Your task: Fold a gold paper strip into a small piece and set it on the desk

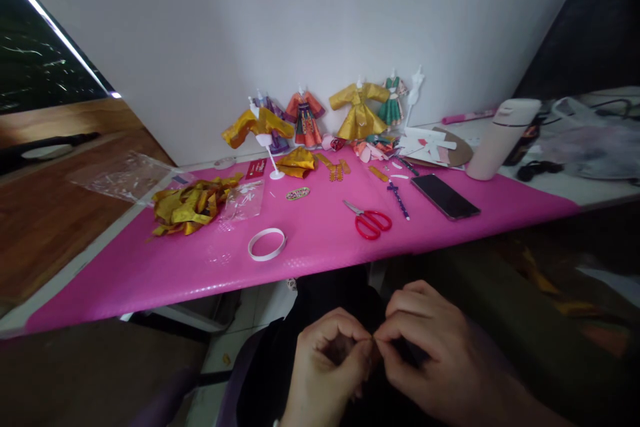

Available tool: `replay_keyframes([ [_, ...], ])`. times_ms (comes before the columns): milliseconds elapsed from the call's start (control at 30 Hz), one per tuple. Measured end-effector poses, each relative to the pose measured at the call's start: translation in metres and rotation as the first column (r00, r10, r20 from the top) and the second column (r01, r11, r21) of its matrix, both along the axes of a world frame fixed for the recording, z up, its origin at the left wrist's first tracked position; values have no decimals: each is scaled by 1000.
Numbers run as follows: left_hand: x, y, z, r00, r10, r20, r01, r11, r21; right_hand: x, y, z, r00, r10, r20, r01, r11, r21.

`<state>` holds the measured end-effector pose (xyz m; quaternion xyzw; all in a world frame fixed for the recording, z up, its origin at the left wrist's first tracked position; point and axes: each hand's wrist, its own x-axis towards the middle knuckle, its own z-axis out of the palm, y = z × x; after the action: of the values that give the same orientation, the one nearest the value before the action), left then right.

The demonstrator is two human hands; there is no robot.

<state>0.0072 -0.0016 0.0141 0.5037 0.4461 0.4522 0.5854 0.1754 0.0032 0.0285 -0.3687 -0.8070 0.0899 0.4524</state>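
Note:
Low over my lap, in front of the table edge, my left hand (333, 363) and my right hand (425, 340) meet with their fingertips pinched together. Whatever lies between the fingertips is too small to make out. Beyond them on the pink table cover (320, 240) lie red-handled scissors (369, 221), their blades spread a little, and a white ring of tape (267, 244). A purple pen (399, 199) and a dark phone (445, 196) rest to the right of the scissors. Neither hand touches these things.
Doll-sized dresses stand along the wall: a yellow one (360, 110), an orange one (305, 117) and a green one (393, 101). A bare white mannequin (417, 87) is beside them. Yellow fabric scraps (193, 203) lie left; a pale bottle (503, 140) stands right.

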Motion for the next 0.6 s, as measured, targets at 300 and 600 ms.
replay_keyframes([
  [300, 0, 0, -3, 1000, 19, 10, -19, 1000, -2, -1, 0, 3, 1000, 3, 7, -3, 1000, 6],
  [600, 2, 0, 0, 999, 1, 37, 2, 998, -65, 1, -1, 0, 1000, 1, -2, -1, 1000, 2],
])
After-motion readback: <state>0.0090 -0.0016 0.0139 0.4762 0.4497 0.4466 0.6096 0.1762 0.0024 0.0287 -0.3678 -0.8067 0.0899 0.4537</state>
